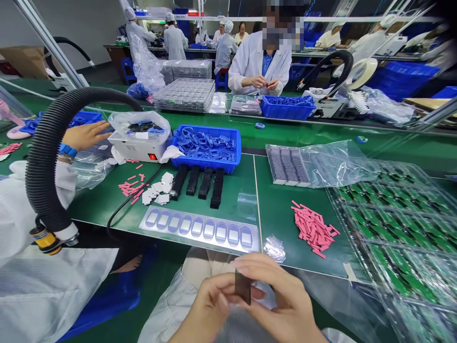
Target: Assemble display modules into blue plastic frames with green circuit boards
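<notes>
On the table (276, 205), a long sheet (203, 228) lies along the near edge. Behind it stand four stacks (204, 183) in a row, then a bin (238, 148) with parts (203, 145) in it. Left of the bin stands a machine (133, 146) with a bag (159, 120) on top. Left of the stacks lie cards (156, 189), then loose strips (131, 186). Right of the sheet is a strip heap (312, 227); farthest right, circuit boards (392, 269) lie in rows. A thin piece (243, 287) sits between the left hand (210, 300) and right hand (285, 295), before the table.

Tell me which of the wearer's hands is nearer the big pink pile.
Right. The right hand is on the wearer's side of the pink pile; the left hand is farther left.
</notes>
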Motion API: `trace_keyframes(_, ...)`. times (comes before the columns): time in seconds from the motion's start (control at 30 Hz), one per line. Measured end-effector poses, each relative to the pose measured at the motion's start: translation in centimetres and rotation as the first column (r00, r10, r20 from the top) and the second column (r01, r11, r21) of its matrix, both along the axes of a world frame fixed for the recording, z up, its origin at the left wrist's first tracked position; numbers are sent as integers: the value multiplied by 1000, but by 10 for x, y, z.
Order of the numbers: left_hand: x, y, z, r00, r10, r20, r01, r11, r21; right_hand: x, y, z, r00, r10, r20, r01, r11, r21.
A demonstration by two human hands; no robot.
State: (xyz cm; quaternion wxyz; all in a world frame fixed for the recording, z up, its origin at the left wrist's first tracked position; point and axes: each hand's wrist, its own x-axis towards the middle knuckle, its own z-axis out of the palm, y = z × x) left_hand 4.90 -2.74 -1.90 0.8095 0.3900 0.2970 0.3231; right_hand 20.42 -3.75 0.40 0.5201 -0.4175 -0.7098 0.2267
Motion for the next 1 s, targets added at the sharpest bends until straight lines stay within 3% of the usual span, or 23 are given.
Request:
trace_keyframes(0.07,0,-3,9,998,-14,63,25,984,-175,-8,-2,0,973,59,-225,-99,980,-172)
trace_keyframes(0.13,1,-6,16,991,58,121,-19,953,-301,-16,-3,1,925,94,-368,-201,943,-266)
trace_keyframes(0.23,2,-7,21,974,130,187,-46,915,-401,-20,-3,3,916,95,-390,-230,920,-317)
trace_keyframes(0.3,2,-5,19,969,145,199,-50,906,-421,-15,-2,5,948,77,-309,-171,941,-291)
trace_keyframes(0.4,0,-1,14,978,141,152,-75,926,-370,-4,1,10,989,-37,-146,13,987,-161)
trace_keyframes(0.5,-2,2,11,993,89,76,-64,958,-279,6,5,16,992,-125,20,125,992,-19)
trace_keyframes(0.67,-1,7,14,999,0,-41,-3,996,-92,11,8,14,985,-97,143,98,995,2)
trace_keyframes(1.0,1,8,17,996,2,-88,-8,998,-62,15,9,9,991,-85,101,86,996,-10)
